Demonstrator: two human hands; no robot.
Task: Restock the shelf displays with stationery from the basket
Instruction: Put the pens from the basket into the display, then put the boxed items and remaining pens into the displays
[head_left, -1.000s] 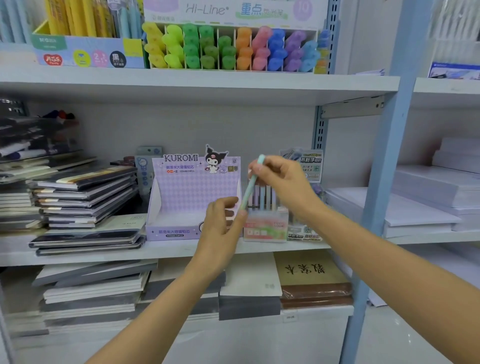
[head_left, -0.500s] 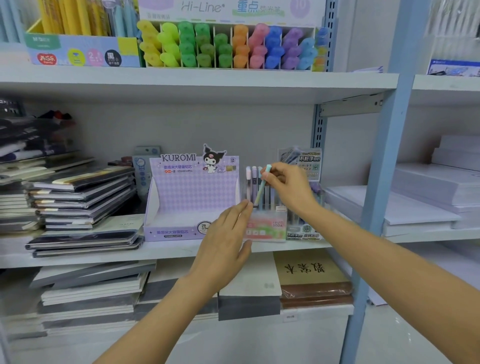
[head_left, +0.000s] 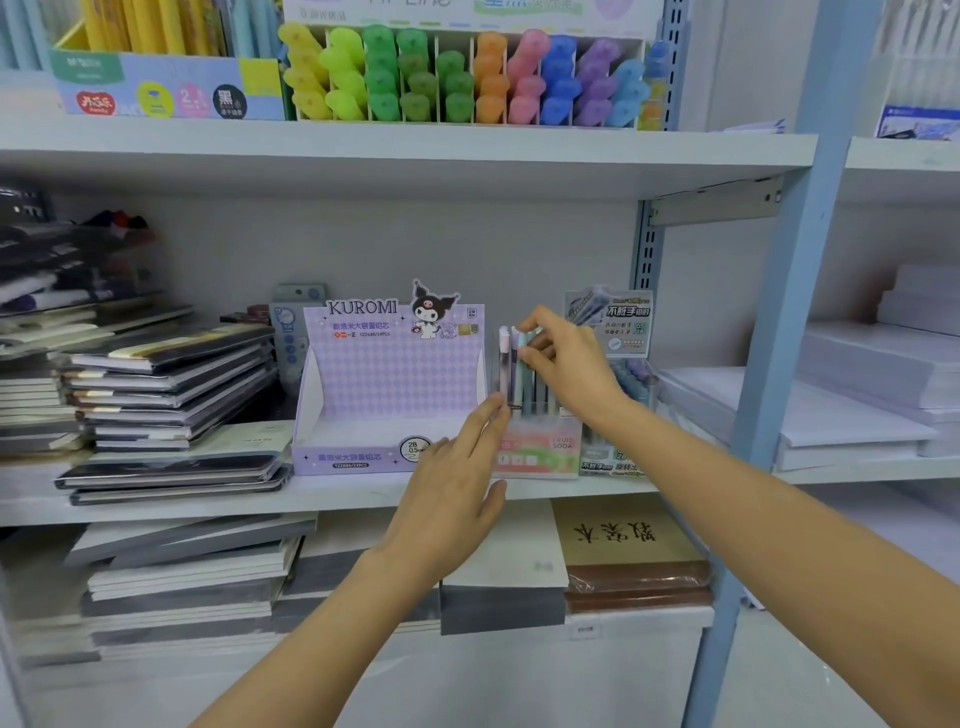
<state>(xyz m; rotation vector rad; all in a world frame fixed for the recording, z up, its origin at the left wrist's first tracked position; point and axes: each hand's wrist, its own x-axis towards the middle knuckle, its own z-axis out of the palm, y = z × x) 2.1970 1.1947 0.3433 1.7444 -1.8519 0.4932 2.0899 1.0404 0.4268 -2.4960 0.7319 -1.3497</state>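
Lowered since the earlier frame, the mint pen (head_left: 529, 374) stands among pens in the pink display box (head_left: 537, 452), right hand (head_left: 569, 364) fingers pinching its top. Left hand (head_left: 457, 483) fingers spread loosely, empty, touching the box's left edge beside the Kuromi box (head_left: 387, 395).

Bright, even light; soft blur throughout, wide-angle bending at edges.

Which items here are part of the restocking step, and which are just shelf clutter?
In use: right hand, green pen, Fruit Soda pen box, left hand.
Bystanders: Kuromi box, highlighters, notebook stacks, paper reams.
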